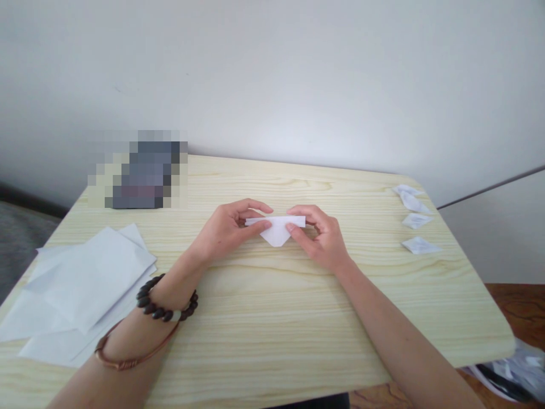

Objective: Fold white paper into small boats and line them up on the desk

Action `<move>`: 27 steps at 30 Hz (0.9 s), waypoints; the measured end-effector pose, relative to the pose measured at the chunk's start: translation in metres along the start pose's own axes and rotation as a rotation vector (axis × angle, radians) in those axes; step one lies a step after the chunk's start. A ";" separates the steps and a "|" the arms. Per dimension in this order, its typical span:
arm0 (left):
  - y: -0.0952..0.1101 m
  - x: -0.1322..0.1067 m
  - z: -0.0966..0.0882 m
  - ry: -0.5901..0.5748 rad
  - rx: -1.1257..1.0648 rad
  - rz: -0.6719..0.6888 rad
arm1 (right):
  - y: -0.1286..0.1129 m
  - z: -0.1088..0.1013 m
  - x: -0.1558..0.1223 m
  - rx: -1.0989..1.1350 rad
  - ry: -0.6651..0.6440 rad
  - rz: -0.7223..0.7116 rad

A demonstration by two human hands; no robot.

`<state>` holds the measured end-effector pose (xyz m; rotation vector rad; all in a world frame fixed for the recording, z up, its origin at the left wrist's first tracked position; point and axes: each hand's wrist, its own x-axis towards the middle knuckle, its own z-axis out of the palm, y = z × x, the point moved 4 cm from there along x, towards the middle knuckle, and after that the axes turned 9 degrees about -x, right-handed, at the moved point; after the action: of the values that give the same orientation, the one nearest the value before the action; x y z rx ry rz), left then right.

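A small folded white paper [277, 230], with a straight top edge and a point facing me, lies at the middle of the light wooden table [272, 318]. My left hand [227, 227] pinches its left end between thumb and fingers. My right hand [320, 234] pinches its right end the same way. Both hands rest on the tabletop. A dark bead bracelet and a thin copper bangle sit on my left wrist.
A loose pile of white paper sheets [80, 284] lies at the table's left. Several small folded paper pieces [416, 220] sit along the right edge. A blurred dark object [142, 176] stands at the back left by the white wall.
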<state>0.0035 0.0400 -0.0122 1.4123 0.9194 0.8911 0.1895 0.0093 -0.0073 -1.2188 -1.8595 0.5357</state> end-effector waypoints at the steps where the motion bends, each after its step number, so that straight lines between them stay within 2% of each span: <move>1: 0.000 0.000 0.000 0.011 -0.005 -0.007 | 0.002 0.001 0.000 0.018 -0.001 0.035; 6: 0.002 0.001 -0.001 0.072 0.057 -0.003 | 0.009 0.002 0.001 0.100 -0.050 0.168; 11: 0.003 0.000 0.000 0.103 0.086 -0.031 | 0.014 0.001 0.001 0.190 -0.028 0.225; 16: 0.003 0.000 -0.002 0.102 0.047 0.058 | 0.015 0.002 0.001 0.204 -0.040 0.262; 18: 0.003 0.000 -0.003 0.102 0.070 0.069 | 0.012 0.001 0.002 0.155 -0.016 0.214; 20: 0.006 -0.001 -0.004 0.109 0.104 0.103 | 0.006 -0.003 0.003 0.066 0.067 0.091; 23: 0.013 -0.001 -0.003 0.115 0.160 0.234 | 0.000 -0.007 0.004 -0.077 0.175 -0.083; 25: 0.015 -0.001 -0.003 0.125 0.192 0.300 | 0.001 -0.007 0.005 -0.126 0.171 -0.096; 27: 0.013 0.000 -0.002 0.124 0.215 0.291 | 0.002 -0.007 0.006 -0.131 0.145 -0.058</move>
<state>0.0015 0.0405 0.0013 1.7216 0.9383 1.1338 0.1951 0.0153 -0.0028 -1.2511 -1.8229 0.2891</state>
